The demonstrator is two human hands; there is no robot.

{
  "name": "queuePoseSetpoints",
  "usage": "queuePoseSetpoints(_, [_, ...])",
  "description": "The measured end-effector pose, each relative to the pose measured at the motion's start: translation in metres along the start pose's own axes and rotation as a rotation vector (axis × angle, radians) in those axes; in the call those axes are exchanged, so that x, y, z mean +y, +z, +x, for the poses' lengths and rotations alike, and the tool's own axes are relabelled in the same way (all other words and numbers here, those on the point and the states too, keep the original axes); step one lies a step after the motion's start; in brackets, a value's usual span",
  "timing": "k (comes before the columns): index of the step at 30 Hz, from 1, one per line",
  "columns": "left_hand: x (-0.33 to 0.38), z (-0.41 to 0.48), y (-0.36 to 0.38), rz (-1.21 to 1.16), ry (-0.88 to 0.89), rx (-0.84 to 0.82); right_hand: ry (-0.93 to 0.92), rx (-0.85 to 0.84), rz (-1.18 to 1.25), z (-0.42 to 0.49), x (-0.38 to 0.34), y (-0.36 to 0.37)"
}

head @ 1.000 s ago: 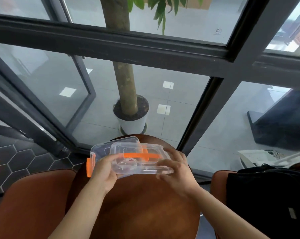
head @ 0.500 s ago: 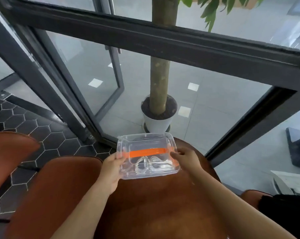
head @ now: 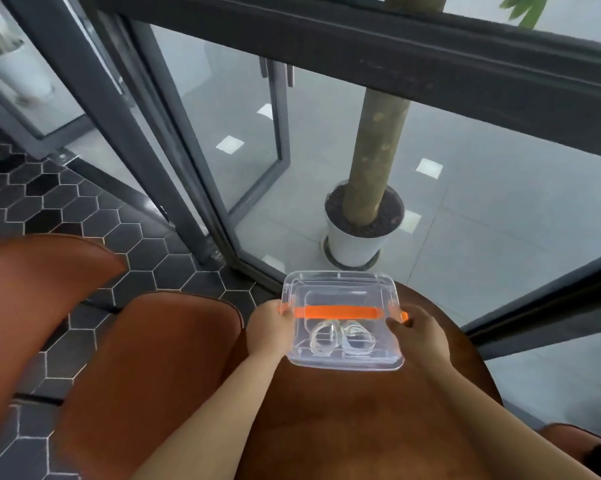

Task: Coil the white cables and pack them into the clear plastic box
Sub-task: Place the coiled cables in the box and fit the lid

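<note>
Compared with a second ago, the lid is now lying square on the clear plastic box [head: 340, 292] rather than sitting askew, and both hands are sitting at the box's short ends instead of on its top. A dark window frame [head: 361, 57] is running across the upper part of the view, and a floor of dark hexagonal tiles [head: 50, 202] is stretching away on the left. A round brown worktop [head: 361, 427] is filling the lower middle, with a brown leather chair [head: 146, 358] standing just beside it on the left. Beyond the glass, a tree trunk [head: 375, 150] is rising out of a white pot [head: 352, 244]. The box is resting at the far edge of the worktop, level, with its lid on. The left hand [head: 266, 332] is gripping the box's left end, its fingers curling round that end. The right hand [head: 418, 332] is gripping the right end in the same way, with curled fingers pressing against the side. An orange handle [head: 337, 311] is lying flat across the lid from one hand to the other. The white cables [head: 340, 336] are showing through the lid as coiled loops, lying inside the box in its near half. A small orange latch [head: 403, 317] is sticking out at the right end, touching the right hand's fingers, and whether it is fully snapped down cannot be told.
</note>
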State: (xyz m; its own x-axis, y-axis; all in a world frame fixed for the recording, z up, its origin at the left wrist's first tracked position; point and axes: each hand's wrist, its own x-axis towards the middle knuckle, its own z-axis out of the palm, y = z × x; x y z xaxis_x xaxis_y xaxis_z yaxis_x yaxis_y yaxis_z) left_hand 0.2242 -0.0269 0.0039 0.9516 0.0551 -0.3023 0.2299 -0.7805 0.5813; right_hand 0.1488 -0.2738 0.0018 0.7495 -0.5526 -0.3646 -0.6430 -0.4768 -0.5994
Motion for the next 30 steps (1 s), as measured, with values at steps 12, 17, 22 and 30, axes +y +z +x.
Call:
queuePoseSetpoints(12, [-0.017, -0.005, 0.016, 0.044, 0.005, -0.017, 0.026, 0.055, -0.042, -0.005, 0.010, 0.007])
queuePoseSetpoints(17, [-0.019, 0.000, 0.015, 0.033, 0.041, -0.034, 0.053, -0.022, -0.024, -0.002, 0.017, 0.007])
queuePoseSetpoints(22, [-0.029, 0.001, 0.021, 0.057, 0.014, 0.026, 0.029, 0.000, -0.009, -0.002, 0.018, 0.007])
queuePoseSetpoints(30, [-0.029, 0.006, 0.017, -0.184, -0.238, -0.158, 0.129, 0.010, -0.042, 0.001, 0.017, 0.004])
